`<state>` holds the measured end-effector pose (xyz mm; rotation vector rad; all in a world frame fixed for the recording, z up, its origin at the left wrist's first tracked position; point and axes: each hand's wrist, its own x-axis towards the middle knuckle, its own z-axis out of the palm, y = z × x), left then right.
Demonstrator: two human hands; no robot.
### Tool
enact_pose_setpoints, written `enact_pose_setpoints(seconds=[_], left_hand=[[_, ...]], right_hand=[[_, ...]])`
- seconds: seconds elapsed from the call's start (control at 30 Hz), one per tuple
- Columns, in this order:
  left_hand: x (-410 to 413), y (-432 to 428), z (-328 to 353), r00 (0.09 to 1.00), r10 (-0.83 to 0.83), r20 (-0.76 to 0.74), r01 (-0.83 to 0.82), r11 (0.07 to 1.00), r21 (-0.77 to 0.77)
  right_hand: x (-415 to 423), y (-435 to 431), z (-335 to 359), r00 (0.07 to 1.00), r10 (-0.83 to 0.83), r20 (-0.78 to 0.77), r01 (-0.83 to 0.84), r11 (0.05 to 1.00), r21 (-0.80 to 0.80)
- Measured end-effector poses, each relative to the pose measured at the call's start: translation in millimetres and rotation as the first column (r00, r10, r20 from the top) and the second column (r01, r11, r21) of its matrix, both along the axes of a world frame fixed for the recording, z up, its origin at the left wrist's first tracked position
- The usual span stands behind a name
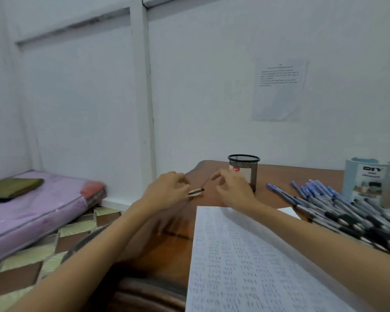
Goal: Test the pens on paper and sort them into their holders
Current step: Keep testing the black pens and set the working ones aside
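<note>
The left hand (pixel 167 190) pinches a short clear pen piece with a dark end (pixel 196 192) between thumb and fingertips. It holds the piece in the air above the left side of the brown wooden table (pixel 173 255), just beyond the top-left corner of the white sheet covered in rows of test scribbles (pixel 245 255). The right hand (pixel 233 190) hangs close beside it, fingers curled and thumb near forefinger. A thin blurred line runs between the two hands, and I cannot tell whether the right hand pinches it or holds nothing. The main risk, as I judge it, is a drop: the pen piece is near the table's edge, so a loose pinch would likely send it to the tiled floor (pixel 61 239) rather than onto the paper. If it is a cap or half a pen, a skewed push when joining parts could miss or jam. The right wrist is just in front of the black wire-mesh cylindrical holder (pixel 245 164), which a careless sweep could tip. The forearm also passes near the loose heap of blue and black pens (pixel 347 212) beside the pale blue plastic organiser (pixel 367 183), where tested and untested pens could get mixed.
</note>
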<state>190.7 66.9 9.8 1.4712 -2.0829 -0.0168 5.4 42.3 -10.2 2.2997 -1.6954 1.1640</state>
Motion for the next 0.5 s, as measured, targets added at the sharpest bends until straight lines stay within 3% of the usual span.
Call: enact_pose_setpoints(seconds=[0.17, 0.23, 0.3, 0.43, 0.5], left_hand=[[46, -14, -13, 0.987, 0.123, 0.107, -0.134, 0.986, 0.098], [56, -16, -17, 0.984, 0.135, 0.116, -0.149, 0.982, 0.114], [61, -17, -18, 0.984, 0.137, 0.115, -0.150, 0.981, 0.119], [62, -17, -19, 0.992, 0.098, 0.085, -0.104, 0.992, 0.070], [56, -13, -16, 0.999, 0.037, 0.038, -0.037, 0.999, 0.013]], right_hand=[[31, -18, 2, 0.936, 0.093, -0.340, -0.046, 0.989, 0.144], [36, -23, -3, 0.910, 0.143, -0.388, -0.055, 0.972, 0.230], [38, -26, -8, 0.917, 0.151, -0.369, -0.053, 0.964, 0.261], [33, -30, -5, 0.944, 0.100, -0.315, -0.050, 0.986, 0.162], [23, -28, 7, 0.984, 0.107, -0.141, -0.085, 0.984, 0.156]])
